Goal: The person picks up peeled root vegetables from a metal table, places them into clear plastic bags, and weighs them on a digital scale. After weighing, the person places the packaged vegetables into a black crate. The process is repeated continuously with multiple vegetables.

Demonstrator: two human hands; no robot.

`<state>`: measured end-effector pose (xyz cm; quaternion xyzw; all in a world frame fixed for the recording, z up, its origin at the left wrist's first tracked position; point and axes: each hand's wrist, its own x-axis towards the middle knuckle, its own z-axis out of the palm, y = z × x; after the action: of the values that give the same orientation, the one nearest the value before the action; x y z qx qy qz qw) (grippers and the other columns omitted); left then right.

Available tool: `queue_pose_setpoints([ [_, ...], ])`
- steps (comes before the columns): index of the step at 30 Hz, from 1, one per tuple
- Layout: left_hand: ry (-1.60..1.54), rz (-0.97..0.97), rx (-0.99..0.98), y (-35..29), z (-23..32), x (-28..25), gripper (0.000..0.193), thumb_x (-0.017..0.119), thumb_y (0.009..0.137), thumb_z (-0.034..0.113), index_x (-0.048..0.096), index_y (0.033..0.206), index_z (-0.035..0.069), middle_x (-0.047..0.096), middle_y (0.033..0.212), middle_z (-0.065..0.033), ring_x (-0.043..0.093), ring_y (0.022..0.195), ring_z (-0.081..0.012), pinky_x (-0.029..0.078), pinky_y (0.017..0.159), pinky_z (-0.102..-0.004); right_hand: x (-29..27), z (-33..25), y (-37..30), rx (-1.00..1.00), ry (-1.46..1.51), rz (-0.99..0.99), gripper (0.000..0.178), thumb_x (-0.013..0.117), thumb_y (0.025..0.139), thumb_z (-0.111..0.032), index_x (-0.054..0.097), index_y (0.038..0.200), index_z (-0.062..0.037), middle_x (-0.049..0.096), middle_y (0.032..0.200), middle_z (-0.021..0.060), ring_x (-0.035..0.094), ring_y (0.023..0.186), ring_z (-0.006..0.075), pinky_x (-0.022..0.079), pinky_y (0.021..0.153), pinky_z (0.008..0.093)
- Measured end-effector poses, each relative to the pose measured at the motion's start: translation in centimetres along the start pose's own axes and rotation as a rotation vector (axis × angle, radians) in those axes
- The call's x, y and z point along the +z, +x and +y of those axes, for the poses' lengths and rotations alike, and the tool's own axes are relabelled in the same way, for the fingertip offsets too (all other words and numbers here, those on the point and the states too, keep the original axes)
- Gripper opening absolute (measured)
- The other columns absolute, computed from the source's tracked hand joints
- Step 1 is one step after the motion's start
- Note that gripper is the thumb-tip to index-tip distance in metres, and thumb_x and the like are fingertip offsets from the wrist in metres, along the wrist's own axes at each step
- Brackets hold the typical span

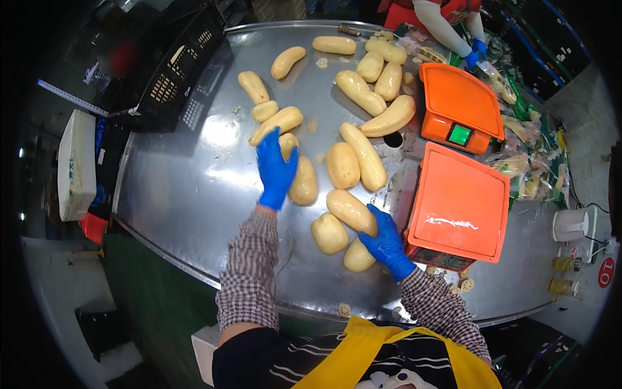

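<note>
Peeled, pale lotus roots lie spread over a steel table. My left hand [277, 170], in a blue glove, has fingers and thumb spread around a short lotus root [289, 146]; its fingertips reach a longer lotus root [280, 124]. Just beside that hand lies a thick lotus root [303, 183]. My right hand [389, 245], also blue-gloved, has thumb and fingers around the near end of an oblong lotus root [348, 210]. Partly under its thumb side rests another lotus root [358, 257], with a stubby one [329, 233] to the left.
Two orange scales [459, 202] [461, 97] stand on the table's right. Beyond them are bagged goods [528, 165] and a co-worker's gloved hands [475, 54]. A black crate [170, 71] sits at the far left. A white jug [570, 225] stands right.
</note>
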<state>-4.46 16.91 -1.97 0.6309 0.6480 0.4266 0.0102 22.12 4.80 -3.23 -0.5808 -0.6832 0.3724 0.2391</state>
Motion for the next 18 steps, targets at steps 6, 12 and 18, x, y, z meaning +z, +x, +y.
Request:
queue_pose_setpoints([
  [6,0.4,-0.369,-0.083,8.8,-3.0,4.3,0.067,0.068,0.066,0.028,0.041,0.125,0.009,0.05,0.115,-0.015,0.048,0.106,-0.0319,0.04,0.087,-0.0398,0.0,-0.2,-1.3,0.026,-0.045,-0.082,0.068,0.065,0.072,-0.028,0.033,0.128,-0.0042,0.045,0.116,0.0228,0.046,0.104,0.0382,0.038,0.089,0.0425],
  [12,0.716,-0.633,-0.08,10.4,-3.4,7.2,0.058,0.067,0.064,0.032,0.049,0.114,0.009,0.058,0.101,-0.014,0.056,0.095,-0.0324,0.045,0.076,-0.0422,-1.0,-0.8,-2.7,0.148,-0.087,-0.219,0.069,0.06,0.077,-0.032,0.029,0.131,-0.0047,0.045,0.116,0.0225,0.048,0.102,0.0362,0.04,0.086,0.0421],
  [18,-0.314,-0.215,-0.202,12.6,-3.2,-0.9,0.053,0.067,0.072,0.023,0.049,0.116,0.002,0.06,0.096,-0.0115,0.061,0.083,-0.0224,0.049,0.069,-0.0313,-0.6,-1.5,-5.6,-0.104,-0.147,-0.04,0.068,0.063,0.075,-0.025,0.03,0.131,-0.006,0.041,0.121,0.0214,0.046,0.104,0.0361,0.04,0.087,0.042],
])
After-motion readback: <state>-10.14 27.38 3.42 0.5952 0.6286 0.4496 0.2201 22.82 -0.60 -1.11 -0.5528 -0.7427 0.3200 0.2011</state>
